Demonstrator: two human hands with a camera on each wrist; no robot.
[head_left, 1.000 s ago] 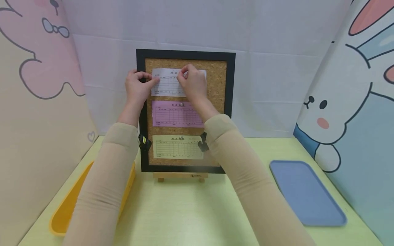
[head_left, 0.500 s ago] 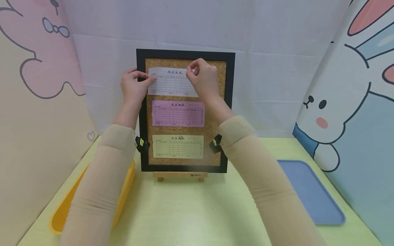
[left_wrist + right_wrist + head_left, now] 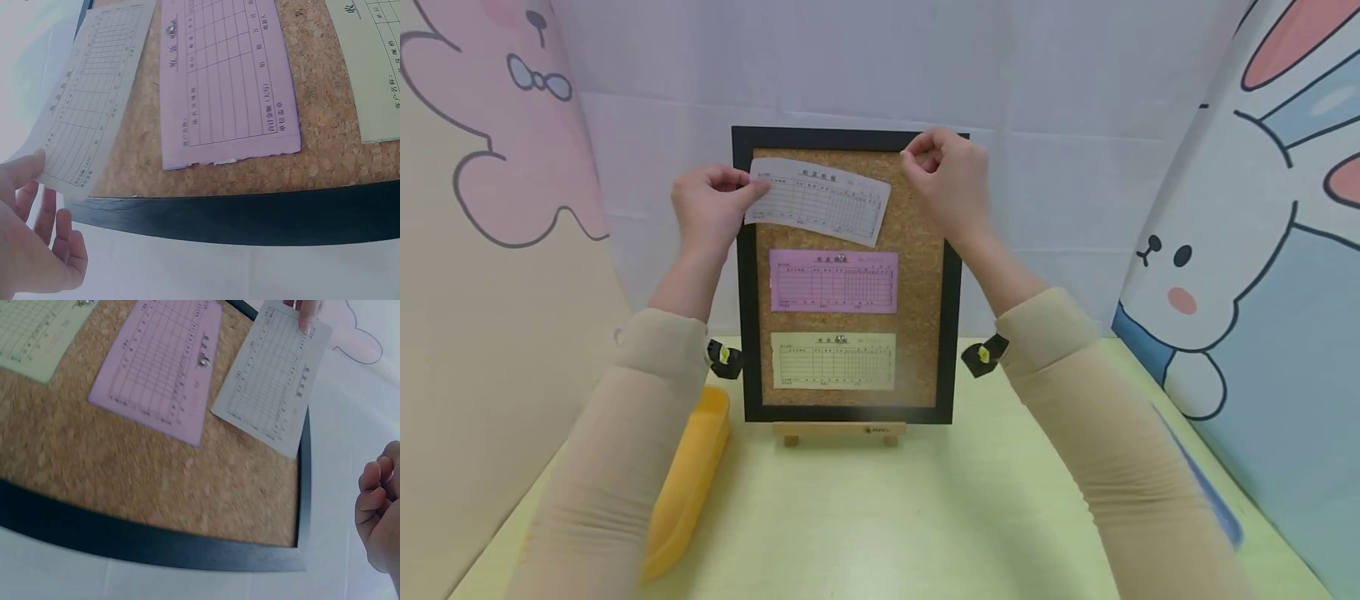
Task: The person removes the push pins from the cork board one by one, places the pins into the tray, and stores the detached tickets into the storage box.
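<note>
Broadly, tabletop [image 3: 835, 517]: pale green, with a wooden stand [image 3: 842, 429] toward its far edge, a yellow bin [image 3: 694, 475] by its left edge and a blue tray [image 3: 1212, 496] by its right.
Corkboard [image 3: 917, 333]: black-framed, standing on the wooden stand and carrying two pinned slips.
White slip [image 3: 820, 204]: before the corkboard's upper left, its left end overlapping the frame's left edge, its right end sloping down; no pin shows on it.
White slip's feel: likely almost weightless, thin and limp, since it bows; probably not slippery, but easy to crease or tear.
White slip's hold: best pinched lightly at a short end; taking both ends would likely keep it flatter.
Pink slip [image 3: 832, 283]: mid-height, nearer the corkboard's left edge, its own left edge ragged.
Yellow slip [image 3: 833, 364]: lower, near the corkboard's bottom edge.
Left hand [image 3: 707, 208]: thumb and forefinger pinch the white slip's left end.
Right hand [image 3: 953, 179]: near the corkboard's upper right corner, apart from the white slip; fingers curled, thumb meeting forefinger, and whether anything small sits between cannot be told.
Pink slip's pin [image 3: 841, 257]: silvery, set by the heading; probably hard and best taken by its head.
</note>
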